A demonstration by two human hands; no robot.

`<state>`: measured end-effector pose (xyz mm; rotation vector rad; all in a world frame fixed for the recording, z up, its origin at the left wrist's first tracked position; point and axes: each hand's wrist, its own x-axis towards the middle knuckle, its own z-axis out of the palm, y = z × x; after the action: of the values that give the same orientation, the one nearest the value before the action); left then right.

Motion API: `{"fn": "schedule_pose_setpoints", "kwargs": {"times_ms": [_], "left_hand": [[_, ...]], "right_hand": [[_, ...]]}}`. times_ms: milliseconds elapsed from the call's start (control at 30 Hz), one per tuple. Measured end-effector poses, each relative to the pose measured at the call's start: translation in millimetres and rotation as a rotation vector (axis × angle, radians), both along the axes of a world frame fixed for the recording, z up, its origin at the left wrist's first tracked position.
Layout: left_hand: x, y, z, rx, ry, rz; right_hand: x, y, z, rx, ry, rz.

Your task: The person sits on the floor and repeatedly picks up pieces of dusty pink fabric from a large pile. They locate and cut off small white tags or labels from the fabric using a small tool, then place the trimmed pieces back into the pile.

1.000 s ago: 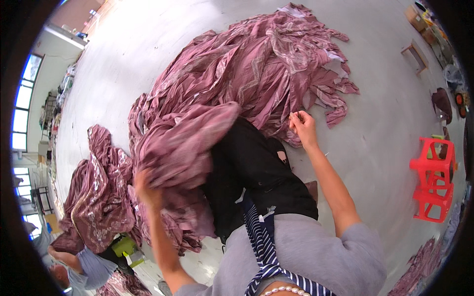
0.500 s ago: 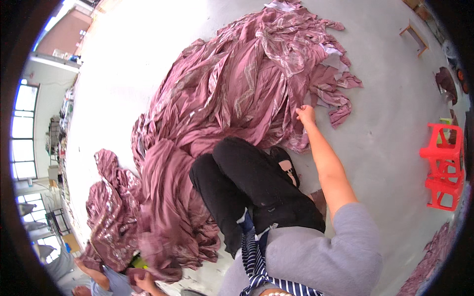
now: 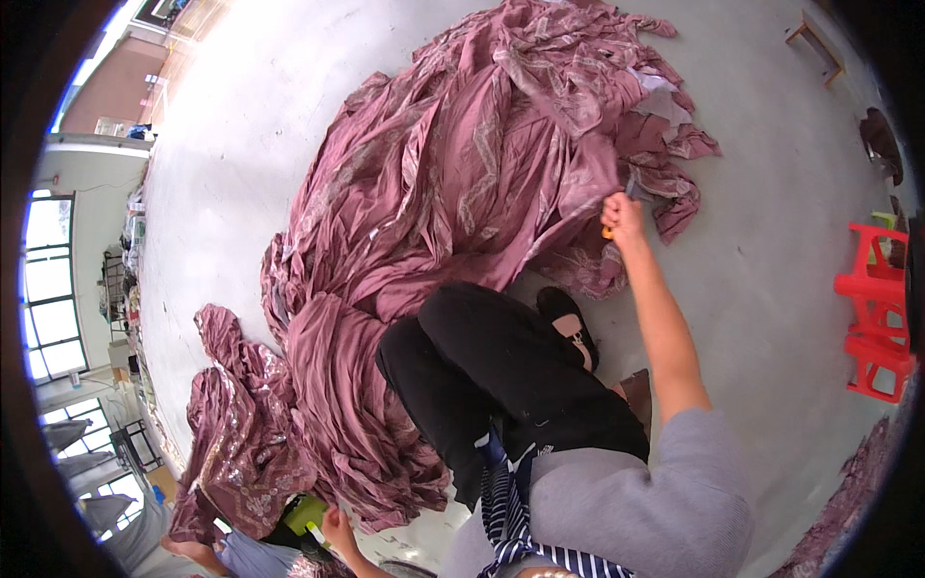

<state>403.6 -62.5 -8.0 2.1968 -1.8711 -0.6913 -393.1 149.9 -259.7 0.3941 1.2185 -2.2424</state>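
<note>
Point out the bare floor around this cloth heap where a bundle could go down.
Bare grey floor lies between the right hand, at the edge of the mauve cloth heap, and the red stools. More lies past the heap's far-left side, toward the windows. It is crowded near the knees and the second cloth pile.

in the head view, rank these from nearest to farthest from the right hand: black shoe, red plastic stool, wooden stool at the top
From the right hand:
1. Black shoe, just below it, by the leg.
2. Red plastic stool, at the right edge.
3. Small wooden stool, top right corner.
</note>
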Motion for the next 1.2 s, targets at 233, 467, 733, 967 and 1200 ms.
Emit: {"fn": "schedule_pose_setpoints", "kwargs": {"times_ms": [233, 467, 733, 967, 1200], "left_hand": [[-112.6, -43.9, -16.1, -0.235, 0.057, -0.387], [-306.0, -31.2, -8.8, -0.179, 0.329, -0.571], [-411.5, 21.8, 0.4, 0.163, 0.823, -0.736], [-350.0, 59.8, -38.4, 0.746, 1.136, -0.382], [-315.9, 94.0, -86.7, 0.625, 1.821, 0.226]], "right_hand": [[103.4, 130.2, 59.0, -0.109, -0.232, -0.114], [137.5, 87.3, 80.4, -0.334, -0.198, 0.047], [187.0, -67.3, 244.4, -0.146, 0.614, 0.351], [413.6, -66.8, 294.6, -0.651, 1.802, 0.962], [404.4, -44.6, 234.6, -0.328, 1.482, 1.568]]}}
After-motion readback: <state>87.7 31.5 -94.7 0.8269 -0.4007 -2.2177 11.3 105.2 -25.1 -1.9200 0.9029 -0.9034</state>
